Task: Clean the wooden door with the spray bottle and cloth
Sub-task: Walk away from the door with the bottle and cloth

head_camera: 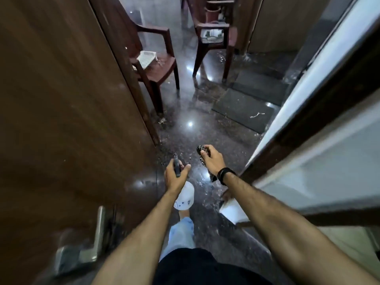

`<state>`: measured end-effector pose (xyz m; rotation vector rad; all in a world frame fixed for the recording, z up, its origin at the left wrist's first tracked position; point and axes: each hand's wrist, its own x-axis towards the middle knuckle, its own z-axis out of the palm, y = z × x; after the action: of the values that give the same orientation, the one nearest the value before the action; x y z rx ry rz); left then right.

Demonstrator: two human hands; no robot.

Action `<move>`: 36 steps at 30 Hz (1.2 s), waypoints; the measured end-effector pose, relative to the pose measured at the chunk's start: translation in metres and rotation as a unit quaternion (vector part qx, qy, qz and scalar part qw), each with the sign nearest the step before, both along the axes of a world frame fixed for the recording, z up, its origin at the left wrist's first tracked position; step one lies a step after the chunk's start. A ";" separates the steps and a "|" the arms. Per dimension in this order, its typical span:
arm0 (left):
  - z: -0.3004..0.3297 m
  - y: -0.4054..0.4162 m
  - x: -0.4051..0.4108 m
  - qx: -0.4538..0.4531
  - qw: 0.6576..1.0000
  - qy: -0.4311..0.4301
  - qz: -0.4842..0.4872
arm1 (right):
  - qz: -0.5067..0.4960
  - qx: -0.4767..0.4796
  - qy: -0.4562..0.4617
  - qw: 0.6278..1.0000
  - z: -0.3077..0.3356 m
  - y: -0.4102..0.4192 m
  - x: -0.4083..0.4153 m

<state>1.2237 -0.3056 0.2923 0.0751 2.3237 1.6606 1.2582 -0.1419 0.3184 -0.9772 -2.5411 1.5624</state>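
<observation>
**Doorway, both hands loaded, door at 9 o'clock**

Dark polished floor with bright light spots runs ahead through a narrow passage. Wooden door, brown and glossy, fills the 9 o'clock side; its metal handle sits low at 8 o'clock, blurred.

Containers: spray bottle, white body, dark nozzle head pointing toward 12 o'clock. Contents not readable through the body. White perforated basket lies on the seat of the near chair at 11 o'clock; nothing made out inside it. Second chair at 12 o'clock carries pale items, too small to identify.

Hands: left hand wraps the bottle neck, thumb across the right side, forearm stretched forward and down. Right hand, just beside it toward 1 o'clock, fingers curled round a dark checked cloth; one tail hangs below the palm. Black band on the right wrist. Neither hand touches the door.

Dark mat at 1 o'clock, with a small pale scrap on it. White wall and dark frame at 3 o'clock, cut off by the edge. Bare foot partly hidden under the bottle; door's upper part out of view.
</observation>
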 end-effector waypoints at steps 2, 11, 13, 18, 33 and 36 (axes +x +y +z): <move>-0.006 0.014 -0.044 0.016 1.000 0.004 0.015 | -0.003 -0.008 -0.014 1.000 -0.008 0.014 -0.044; 0.018 0.054 -0.215 0.040 0.998 0.009 0.044 | 0.008 0.004 -0.047 0.999 0.015 0.059 -0.227; 0.018 0.063 -0.245 0.025 0.997 0.031 0.066 | 0.025 0.007 -0.049 0.998 0.015 0.069 -0.260; 0.014 0.096 -0.319 0.017 0.993 0.027 0.112 | 0.071 0.003 -0.048 0.996 0.015 0.103 -0.341; 0.004 0.262 -0.540 -0.053 0.967 -0.057 0.243 | 0.258 0.014 -0.039 0.965 0.009 0.274 -0.619; 0.004 0.289 -0.576 -0.076 0.963 -0.052 0.255 | 0.287 0.022 -0.047 0.957 0.005 0.298 -0.663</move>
<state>0.6475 -0.0167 0.2964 -0.6796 2.5147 1.6309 0.5951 0.1563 0.3238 -0.3156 -3.0978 1.5733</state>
